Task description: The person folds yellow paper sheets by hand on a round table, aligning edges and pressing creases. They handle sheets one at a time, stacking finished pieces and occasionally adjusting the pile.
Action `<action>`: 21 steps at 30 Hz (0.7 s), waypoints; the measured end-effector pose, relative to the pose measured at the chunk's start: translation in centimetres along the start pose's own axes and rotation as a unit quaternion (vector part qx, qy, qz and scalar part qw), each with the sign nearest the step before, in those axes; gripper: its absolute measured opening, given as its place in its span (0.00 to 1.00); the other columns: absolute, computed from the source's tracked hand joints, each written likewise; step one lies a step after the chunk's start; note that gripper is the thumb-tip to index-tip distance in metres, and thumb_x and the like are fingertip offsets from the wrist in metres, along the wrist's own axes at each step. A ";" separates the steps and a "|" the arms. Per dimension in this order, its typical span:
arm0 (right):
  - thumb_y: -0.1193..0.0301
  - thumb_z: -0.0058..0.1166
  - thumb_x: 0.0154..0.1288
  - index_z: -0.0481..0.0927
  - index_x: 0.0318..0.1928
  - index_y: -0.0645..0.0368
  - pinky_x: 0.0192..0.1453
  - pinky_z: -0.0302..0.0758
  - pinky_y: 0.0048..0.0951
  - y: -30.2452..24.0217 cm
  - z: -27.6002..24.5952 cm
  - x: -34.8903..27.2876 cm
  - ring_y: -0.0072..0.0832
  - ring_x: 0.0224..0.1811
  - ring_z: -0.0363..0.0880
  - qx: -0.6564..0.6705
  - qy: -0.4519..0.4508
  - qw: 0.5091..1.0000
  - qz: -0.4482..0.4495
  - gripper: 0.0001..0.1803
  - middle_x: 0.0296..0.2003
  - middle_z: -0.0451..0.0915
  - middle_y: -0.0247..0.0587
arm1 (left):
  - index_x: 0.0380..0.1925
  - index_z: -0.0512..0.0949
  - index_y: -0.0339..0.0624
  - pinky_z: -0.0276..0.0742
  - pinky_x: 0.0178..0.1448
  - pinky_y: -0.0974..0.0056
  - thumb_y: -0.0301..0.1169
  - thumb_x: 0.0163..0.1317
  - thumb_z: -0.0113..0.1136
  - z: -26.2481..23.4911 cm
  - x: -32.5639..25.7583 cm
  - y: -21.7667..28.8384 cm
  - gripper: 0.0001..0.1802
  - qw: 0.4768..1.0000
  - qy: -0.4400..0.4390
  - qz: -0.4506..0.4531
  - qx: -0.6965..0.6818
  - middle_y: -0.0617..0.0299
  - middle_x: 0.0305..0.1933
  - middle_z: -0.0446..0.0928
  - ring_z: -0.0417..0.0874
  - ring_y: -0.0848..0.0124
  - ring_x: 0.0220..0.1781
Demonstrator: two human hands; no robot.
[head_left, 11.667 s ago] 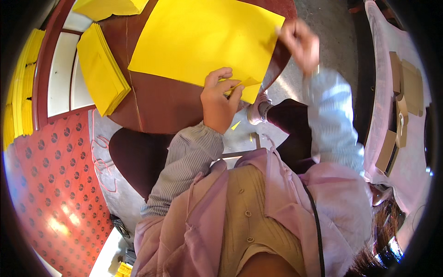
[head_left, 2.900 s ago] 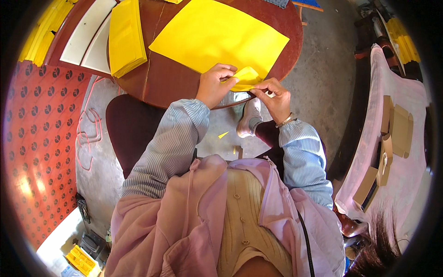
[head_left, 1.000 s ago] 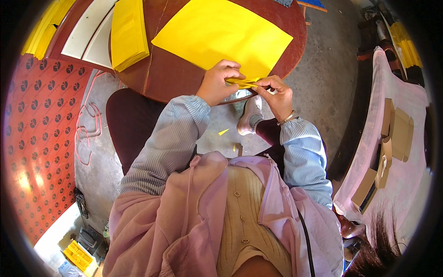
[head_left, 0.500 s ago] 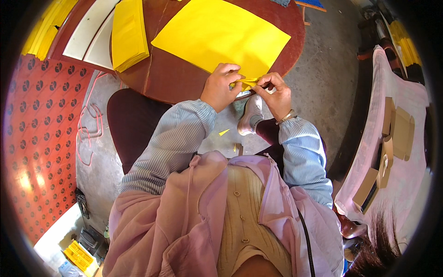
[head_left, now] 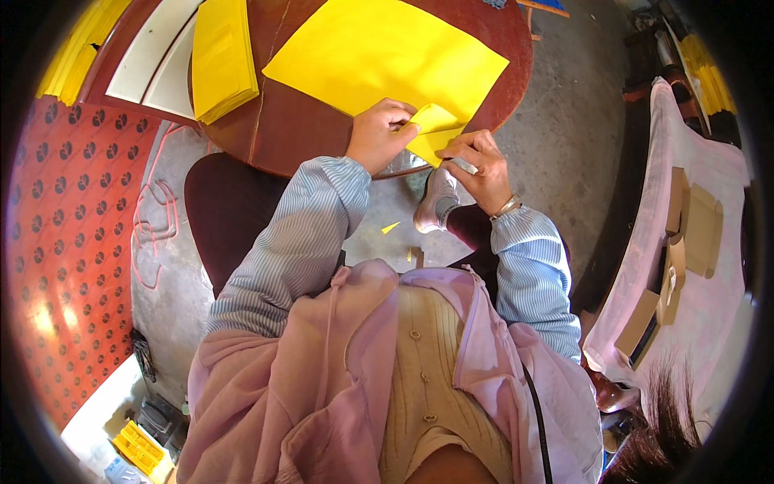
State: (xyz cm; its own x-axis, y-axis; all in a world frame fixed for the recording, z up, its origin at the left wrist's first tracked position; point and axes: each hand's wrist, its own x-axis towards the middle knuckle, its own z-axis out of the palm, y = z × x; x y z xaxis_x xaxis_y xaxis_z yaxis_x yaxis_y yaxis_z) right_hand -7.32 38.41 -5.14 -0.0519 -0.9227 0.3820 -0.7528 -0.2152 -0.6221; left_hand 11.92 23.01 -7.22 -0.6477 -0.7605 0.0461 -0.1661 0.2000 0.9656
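Observation:
A large yellow sheet (head_left: 387, 52) lies over the round red-brown table (head_left: 302, 133). At its near corner, a small yellow folded piece (head_left: 435, 121) stands between my hands; whether it is part of the sheet I cannot tell. My left hand (head_left: 382, 131) pinches the folded piece from its left side, thumb on top. On the right, my right hand (head_left: 477, 168) has its fingertips closed on the piece's lower right edge. A small white object (head_left: 464, 165), too small to name, shows under the right fingers.
A stack of folded yellow sheets (head_left: 224, 64) sits at the table's left. White panels (head_left: 153, 60) adjoin it. Below lie a small yellow scrap (head_left: 391, 228) on the floor and my shoe (head_left: 435, 202). At right, open cardboard boxes (head_left: 701, 230) rest on a pink cloth (head_left: 657, 161).
The folded yellow piece, seen nearly edge-on before, now stands opened wider with its face showing. My left hand has shifted slightly up and left; the right hand has turned and lowered slightly.

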 end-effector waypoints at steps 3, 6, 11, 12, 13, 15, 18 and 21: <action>0.78 0.76 0.57 0.93 0.43 0.55 0.55 0.79 0.38 0.0 0.0 0.1 0.36 0.48 0.82 0.015 -0.005 1.000 0.017 0.12 0.42 0.86 0.38 | 0.43 0.88 0.28 0.85 0.60 0.64 0.29 0.66 0.72 -0.2 0.0 0.0 0.13 1.000 -0.010 -0.003 -0.011 0.52 0.56 0.86 0.89 0.65 0.55; 0.77 0.76 0.59 0.93 0.43 0.56 0.54 0.79 0.36 0.0 0.1 0.2 0.35 0.46 0.83 0.046 0.021 0.998 0.036 0.10 0.39 0.88 0.37 | 0.43 0.87 0.27 0.85 0.61 0.64 0.29 0.66 0.71 -0.2 -0.1 0.1 0.13 0.999 -0.025 -0.029 -0.038 0.52 0.56 0.85 0.88 0.64 0.55; 0.76 0.76 0.60 0.93 0.41 0.57 0.53 0.79 0.35 0.3 0.2 0.2 0.34 0.43 0.84 0.062 0.026 0.996 0.056 0.08 0.38 0.89 0.37 | 0.43 0.87 0.27 0.85 0.61 0.64 0.29 0.67 0.71 -0.1 -0.3 0.3 0.13 0.999 -0.025 -0.026 -0.036 0.51 0.57 0.85 0.89 0.64 0.55; 0.76 0.76 0.60 0.93 0.40 0.57 0.53 0.79 0.36 0.3 0.1 0.2 0.34 0.43 0.84 0.067 0.026 0.995 0.067 0.08 0.38 0.89 0.36 | 0.43 0.87 0.27 0.85 0.62 0.64 0.29 0.67 0.71 -0.1 -0.3 0.3 0.13 0.999 -0.025 -0.025 -0.041 0.51 0.57 0.85 0.89 0.64 0.55; 0.76 0.76 0.60 0.93 0.40 0.57 0.52 0.79 0.36 0.2 0.1 0.2 0.34 0.43 0.84 0.070 0.025 0.995 0.073 0.08 0.38 0.89 0.37 | 0.43 0.87 0.27 0.85 0.62 0.64 0.29 0.67 0.71 -0.2 -0.3 0.3 0.13 0.999 -0.027 -0.022 -0.030 0.51 0.57 0.85 0.89 0.64 0.55; 0.76 0.76 0.59 0.93 0.39 0.57 0.52 0.79 0.36 0.2 0.1 0.2 0.33 0.43 0.84 0.081 0.026 0.993 0.086 0.08 0.38 0.89 0.37 | 0.43 0.87 0.27 0.85 0.62 0.64 0.29 0.67 0.71 -0.3 -0.3 0.3 0.13 0.999 -0.029 -0.019 -0.023 0.51 0.57 0.85 0.89 0.64 0.55; 0.76 0.76 0.59 0.93 0.41 0.57 0.51 0.79 0.36 0.0 0.1 0.4 0.33 0.43 0.84 0.073 0.030 0.995 0.056 0.09 0.38 0.88 0.37 | 0.44 0.87 0.28 0.84 0.62 0.64 0.29 0.67 0.70 -0.3 -0.3 0.3 0.13 0.999 -0.030 -0.015 -0.020 0.50 0.58 0.85 0.89 0.64 0.55; 0.76 0.76 0.57 0.92 0.42 0.57 0.48 0.80 0.36 -0.1 0.1 0.4 0.37 0.41 0.84 0.037 0.025 0.999 0.024 0.11 0.37 0.87 0.37 | 0.44 0.87 0.28 0.84 0.62 0.64 0.29 0.68 0.70 -0.4 -0.3 0.2 0.13 0.999 -0.034 -0.018 -0.015 0.51 0.58 0.85 0.88 0.64 0.56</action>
State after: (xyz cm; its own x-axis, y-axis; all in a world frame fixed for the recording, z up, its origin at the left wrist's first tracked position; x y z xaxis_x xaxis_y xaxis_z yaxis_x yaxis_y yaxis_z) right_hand -7.17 38.00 -5.00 -0.1207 -0.9154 0.3840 -0.6982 -0.1967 -0.6883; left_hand 12.35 23.03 -6.94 -0.6913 -0.7226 -0.0062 -0.1693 0.1536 0.9735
